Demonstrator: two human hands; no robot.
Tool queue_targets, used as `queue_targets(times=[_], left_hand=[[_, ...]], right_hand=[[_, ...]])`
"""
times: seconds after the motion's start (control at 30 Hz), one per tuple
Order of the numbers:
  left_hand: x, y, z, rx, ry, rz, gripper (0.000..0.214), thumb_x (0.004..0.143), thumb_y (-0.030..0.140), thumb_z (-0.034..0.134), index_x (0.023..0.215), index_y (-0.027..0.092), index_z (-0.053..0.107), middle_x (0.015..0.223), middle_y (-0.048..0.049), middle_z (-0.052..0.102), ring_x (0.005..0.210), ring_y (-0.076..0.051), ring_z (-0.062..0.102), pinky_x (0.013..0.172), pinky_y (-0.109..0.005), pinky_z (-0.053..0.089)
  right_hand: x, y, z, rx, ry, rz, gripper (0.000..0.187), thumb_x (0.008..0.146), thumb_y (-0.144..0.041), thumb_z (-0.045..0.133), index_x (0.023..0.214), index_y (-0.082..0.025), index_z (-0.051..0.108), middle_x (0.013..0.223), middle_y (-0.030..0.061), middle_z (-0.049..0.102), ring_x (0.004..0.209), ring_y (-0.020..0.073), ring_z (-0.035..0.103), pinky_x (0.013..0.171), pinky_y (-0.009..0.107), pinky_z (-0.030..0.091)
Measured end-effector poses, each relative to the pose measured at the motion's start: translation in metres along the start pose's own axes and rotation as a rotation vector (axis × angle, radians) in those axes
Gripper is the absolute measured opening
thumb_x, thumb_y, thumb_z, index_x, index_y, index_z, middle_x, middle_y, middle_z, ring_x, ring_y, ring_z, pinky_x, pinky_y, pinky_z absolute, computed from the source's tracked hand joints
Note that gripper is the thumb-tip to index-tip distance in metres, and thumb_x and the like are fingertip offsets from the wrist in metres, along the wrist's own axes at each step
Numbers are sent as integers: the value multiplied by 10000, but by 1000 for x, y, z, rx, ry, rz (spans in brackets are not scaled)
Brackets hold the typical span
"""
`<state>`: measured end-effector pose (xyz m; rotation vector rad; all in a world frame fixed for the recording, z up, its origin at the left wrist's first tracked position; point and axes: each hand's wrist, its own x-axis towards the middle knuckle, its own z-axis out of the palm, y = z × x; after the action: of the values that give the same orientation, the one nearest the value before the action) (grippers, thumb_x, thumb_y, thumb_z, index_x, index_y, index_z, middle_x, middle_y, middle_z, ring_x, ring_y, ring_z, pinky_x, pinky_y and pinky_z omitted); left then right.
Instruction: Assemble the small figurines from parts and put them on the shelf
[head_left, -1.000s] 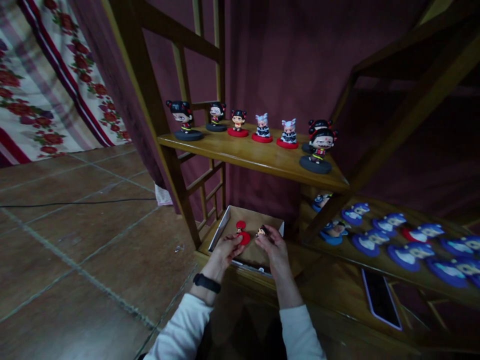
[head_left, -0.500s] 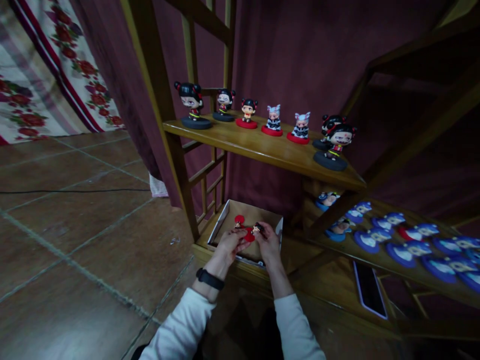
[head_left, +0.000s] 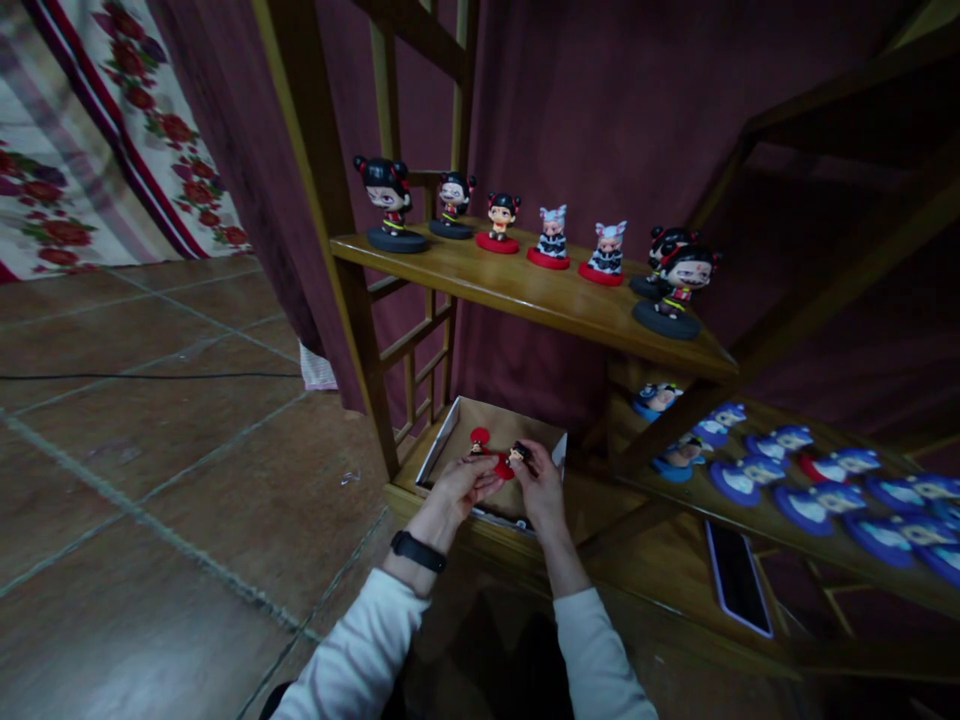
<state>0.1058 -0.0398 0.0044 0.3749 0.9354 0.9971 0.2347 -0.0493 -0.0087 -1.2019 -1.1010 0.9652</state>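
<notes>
Over a shallow white-sided box (head_left: pixel 442 440), both my hands are closed on one small figurine (head_left: pixel 517 456) with black hair and a red round base (head_left: pixel 504 467). My left hand (head_left: pixel 459 486) pinches the base from the left. At the head and body end, my right hand (head_left: pixel 541 484) grips with thumb and fingers. The figurine lies tilted between them. A second figurine (head_left: pixel 478 447) with a red base rests in the box beyond my left fingers, which partly hide it.
Above the box, a wooden shelf (head_left: pixel 480 275) carries several figurines on red or dark bases. More blue-based figurines (head_left: pixel 817 508) stand on a lower shelf at right. A phone (head_left: pixel 738 577) lies below them. A black cable (head_left: pixel 150 377) crosses the tiled floor.
The figurine in my hands has shifted slightly to the right, with little change in grip. The whole view has moved a little.
</notes>
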Motion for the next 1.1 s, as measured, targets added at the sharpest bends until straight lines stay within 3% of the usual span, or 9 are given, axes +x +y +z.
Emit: queue_targets(times=[0.4,0.77,1.1], left_hand=[[7,-4,-1,-24,-36,-36,95,673,137,698,718,100,622,631,-49,663,543,-94,618,607,-226,535],[3,-3,5,-10,5,1,63,682,107,682,718,77,641,660,-69,677,569,-99,631,611,-204,541],[3,-5,6,5,53,48,62,674,99,687,710,70,646,623,-64,668,550,-98,626,616,-210,545]], right_hand=[[-3,-5,-5,-108,-14,-66,318,710,-300,574,1024,-251,593,933,20,658,832,174,592,789,311,458],[6,2,-10,-4,-22,9,334,659,-309,636,977,-222,589,919,25,658,833,175,595,791,310,463],[-5,-10,-8,-307,-34,-139,295,758,-309,537,1048,-270,575,927,24,662,792,175,606,732,293,465]])
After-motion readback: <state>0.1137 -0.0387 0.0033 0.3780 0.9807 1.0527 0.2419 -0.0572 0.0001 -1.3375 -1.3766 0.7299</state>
